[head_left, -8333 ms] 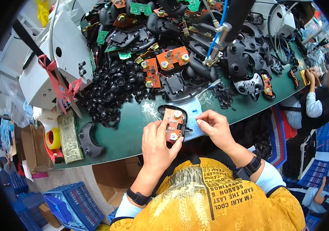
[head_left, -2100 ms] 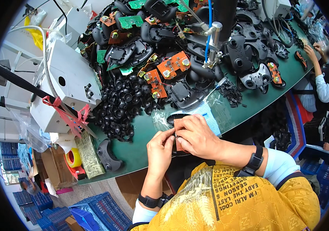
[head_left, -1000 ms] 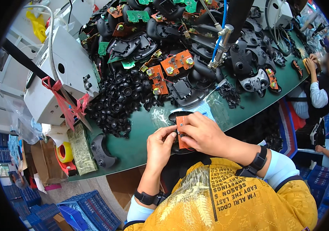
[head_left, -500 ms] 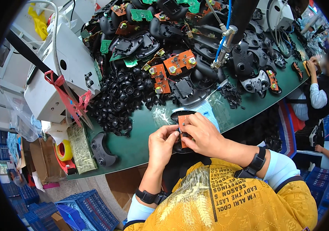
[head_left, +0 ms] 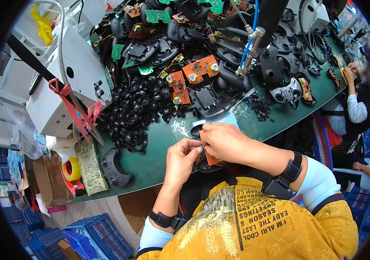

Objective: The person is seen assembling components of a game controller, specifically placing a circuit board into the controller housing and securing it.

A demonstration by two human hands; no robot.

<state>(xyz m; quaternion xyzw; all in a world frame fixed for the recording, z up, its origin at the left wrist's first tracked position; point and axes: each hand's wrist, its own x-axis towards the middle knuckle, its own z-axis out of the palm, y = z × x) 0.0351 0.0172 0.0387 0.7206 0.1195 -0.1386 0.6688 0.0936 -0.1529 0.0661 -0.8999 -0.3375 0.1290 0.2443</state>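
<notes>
An orange circuit board (head_left: 213,160) lies in a black controller shell (head_left: 203,167) in front of me, at the table's near edge. My left hand (head_left: 181,157) is closed in a pinch at the board's left side, with thumb and forefinger pressed together. From the right, my right hand (head_left: 228,142) curls over the upper part of the board, its fingertips close against those of my left. Something small sits between the fingertips, too hidden to name. My right hand covers much of the board and shell.
Black thumbstick caps (head_left: 135,104) lie heaped at the left, beside a loose controller shell (head_left: 114,168). Shells and circuit boards (head_left: 201,69) pile up at the back. An electric screwdriver (head_left: 254,43) hangs above. A grey-white box (head_left: 66,82) stands left. At far right, a person (head_left: 362,102) works.
My right hand has turned and moved over the board toward the left fingertips, covering more of it. My left hand keeps its pinch almost in place.
</notes>
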